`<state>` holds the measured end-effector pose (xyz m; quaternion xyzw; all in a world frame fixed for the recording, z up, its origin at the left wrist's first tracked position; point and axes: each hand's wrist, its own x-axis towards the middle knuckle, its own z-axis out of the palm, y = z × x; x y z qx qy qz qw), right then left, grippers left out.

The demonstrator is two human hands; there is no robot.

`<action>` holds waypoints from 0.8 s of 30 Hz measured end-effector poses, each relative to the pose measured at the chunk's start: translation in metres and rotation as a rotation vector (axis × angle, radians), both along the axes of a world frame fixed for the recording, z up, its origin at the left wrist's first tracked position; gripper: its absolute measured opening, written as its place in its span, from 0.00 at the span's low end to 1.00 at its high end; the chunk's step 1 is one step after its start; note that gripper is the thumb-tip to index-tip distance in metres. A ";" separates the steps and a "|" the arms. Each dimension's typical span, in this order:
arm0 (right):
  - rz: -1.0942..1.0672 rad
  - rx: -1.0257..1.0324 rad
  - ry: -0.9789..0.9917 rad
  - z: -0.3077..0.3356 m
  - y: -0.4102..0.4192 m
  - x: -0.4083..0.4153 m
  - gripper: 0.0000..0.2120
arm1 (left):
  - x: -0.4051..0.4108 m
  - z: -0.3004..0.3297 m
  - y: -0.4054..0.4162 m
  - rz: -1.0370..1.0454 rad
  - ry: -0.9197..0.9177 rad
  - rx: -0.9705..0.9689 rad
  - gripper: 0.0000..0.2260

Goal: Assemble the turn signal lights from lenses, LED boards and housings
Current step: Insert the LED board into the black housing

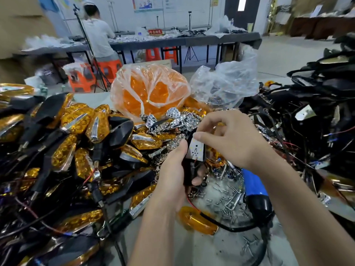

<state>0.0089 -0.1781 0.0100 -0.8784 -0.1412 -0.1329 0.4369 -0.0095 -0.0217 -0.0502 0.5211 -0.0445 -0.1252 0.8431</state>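
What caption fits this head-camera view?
Left hand grips a black housing while right hand seats the LED board.

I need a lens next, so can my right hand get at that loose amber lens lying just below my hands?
Probably yes, once it lets go. The right hand is pinching the LED board in the black housing. The amber lens lies uncovered, with only a black cable touching one end.

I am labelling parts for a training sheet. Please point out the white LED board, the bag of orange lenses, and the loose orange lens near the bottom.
LED board [196,150]: head view, middle of its white face.
Bag of orange lenses [149,91]: head view, front of the bag.
Loose orange lens [196,220]: head view, its top surface.
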 end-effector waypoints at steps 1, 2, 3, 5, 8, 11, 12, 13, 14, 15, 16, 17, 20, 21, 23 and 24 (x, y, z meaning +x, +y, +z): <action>0.001 0.013 -0.008 0.000 -0.001 0.000 0.08 | 0.000 -0.001 0.000 0.024 -0.020 0.030 0.21; 0.002 0.033 -0.008 0.000 -0.001 0.001 0.08 | 0.000 -0.002 -0.001 0.049 -0.048 0.075 0.21; 0.007 0.056 -0.006 -0.001 -0.001 0.001 0.08 | -0.001 -0.002 -0.002 0.072 -0.076 0.119 0.21; 0.027 0.109 -0.007 -0.002 0.000 0.000 0.08 | -0.002 -0.002 -0.004 0.108 -0.110 0.168 0.23; 0.049 0.187 -0.035 -0.002 0.002 -0.001 0.07 | -0.003 -0.001 -0.006 0.155 -0.169 0.212 0.20; 0.104 0.254 0.034 -0.003 0.000 -0.001 0.03 | -0.005 0.000 -0.006 0.160 -0.239 0.243 0.09; 0.130 0.262 0.061 -0.003 -0.002 -0.002 0.01 | -0.005 0.000 -0.006 0.165 -0.252 0.249 0.07; 0.145 0.267 0.072 -0.005 -0.003 -0.001 0.03 | -0.005 0.001 -0.005 0.171 -0.259 0.250 0.07; 0.155 0.282 0.077 -0.005 -0.004 -0.001 0.05 | -0.005 0.001 -0.005 0.175 -0.263 0.248 0.06; 0.164 0.300 0.075 -0.005 -0.005 0.000 0.06 | -0.005 0.002 -0.005 0.175 -0.269 0.247 0.07; 0.169 0.315 0.074 -0.005 -0.006 0.000 0.06 | -0.005 0.003 -0.005 0.173 -0.279 0.247 0.07; 0.172 0.328 0.069 -0.005 -0.007 0.001 0.06 | -0.005 0.004 -0.005 0.174 -0.287 0.252 0.07; 0.156 0.353 0.029 -0.004 -0.008 0.002 0.06 | -0.005 0.007 -0.004 0.142 -0.324 0.291 0.09; 0.151 0.353 0.021 -0.005 -0.008 0.002 0.06 | -0.006 0.008 -0.005 0.118 -0.324 0.299 0.11; 0.148 0.360 0.024 -0.007 -0.008 0.002 0.06 | -0.006 0.010 -0.006 0.076 -0.300 0.287 0.12; 0.147 0.370 0.030 -0.007 -0.009 0.002 0.06 | -0.006 0.011 -0.006 0.068 -0.288 0.277 0.12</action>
